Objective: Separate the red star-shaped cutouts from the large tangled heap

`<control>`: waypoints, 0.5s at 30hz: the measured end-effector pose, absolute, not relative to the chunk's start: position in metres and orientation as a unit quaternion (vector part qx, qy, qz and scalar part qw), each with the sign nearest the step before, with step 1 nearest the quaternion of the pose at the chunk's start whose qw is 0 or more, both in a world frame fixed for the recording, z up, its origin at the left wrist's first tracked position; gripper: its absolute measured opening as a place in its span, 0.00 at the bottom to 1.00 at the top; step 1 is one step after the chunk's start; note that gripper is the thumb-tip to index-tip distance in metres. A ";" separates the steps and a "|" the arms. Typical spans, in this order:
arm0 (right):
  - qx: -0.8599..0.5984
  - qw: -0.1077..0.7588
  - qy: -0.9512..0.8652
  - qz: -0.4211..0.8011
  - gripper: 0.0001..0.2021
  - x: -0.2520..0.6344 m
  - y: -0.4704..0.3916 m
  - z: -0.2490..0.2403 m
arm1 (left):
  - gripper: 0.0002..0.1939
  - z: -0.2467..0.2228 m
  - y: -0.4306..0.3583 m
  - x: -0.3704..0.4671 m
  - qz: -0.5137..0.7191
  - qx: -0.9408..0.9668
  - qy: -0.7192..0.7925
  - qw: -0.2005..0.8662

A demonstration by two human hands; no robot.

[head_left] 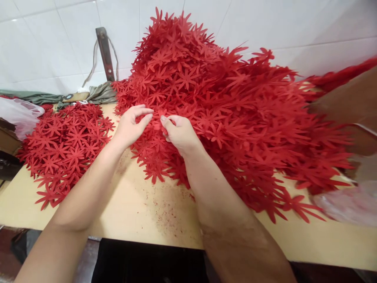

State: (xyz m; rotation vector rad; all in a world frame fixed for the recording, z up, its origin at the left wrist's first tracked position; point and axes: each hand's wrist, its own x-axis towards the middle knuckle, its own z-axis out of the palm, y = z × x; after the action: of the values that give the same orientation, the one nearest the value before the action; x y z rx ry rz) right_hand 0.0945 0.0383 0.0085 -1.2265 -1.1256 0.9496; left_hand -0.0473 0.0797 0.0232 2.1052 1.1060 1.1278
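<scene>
A big heap of red flower-shaped cutouts [188, 82] with long narrow petals spreads over the table. At its front edge my left hand [134, 122] hovers, thumb and fingers apart, with nothing visible between them. Just to its right, my right hand [179, 133] is closed, its thumb pressed toward the curled fingers. A bit of red petal shows at those fingertips; the rest of that piece blends into the heap behind. A smaller pile of red cutouts [70, 137] lies left of my left forearm.
Red crumbs [167, 216] dot the pale tabletop [126, 212] near its front edge. A dark upright bar [104, 53] with a cord leans at the tiled wall [73, 39]. Plastic bags stand left [22, 114] and right [350, 200]. Green cloth [101, 93] lies behind the small pile.
</scene>
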 end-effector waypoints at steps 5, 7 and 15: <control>-0.494 0.595 -0.472 0.423 0.23 0.095 0.041 0.004 | 0.11 0.030 0.065 -0.040 0.359 0.796 0.385 0.299; -0.475 0.598 -0.460 0.452 0.25 0.094 0.040 0.006 | 0.09 0.030 0.064 -0.040 0.358 0.795 0.402 0.278; -0.435 0.575 -0.462 0.517 0.26 0.094 0.033 0.014 | 0.09 0.028 0.067 -0.042 0.406 0.802 0.374 0.230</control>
State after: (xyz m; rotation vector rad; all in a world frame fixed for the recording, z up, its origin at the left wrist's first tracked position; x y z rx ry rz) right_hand 0.0939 0.0331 0.0141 -1.0177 -1.0813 1.2102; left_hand -0.0419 0.0671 0.0276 2.2055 1.0284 1.1165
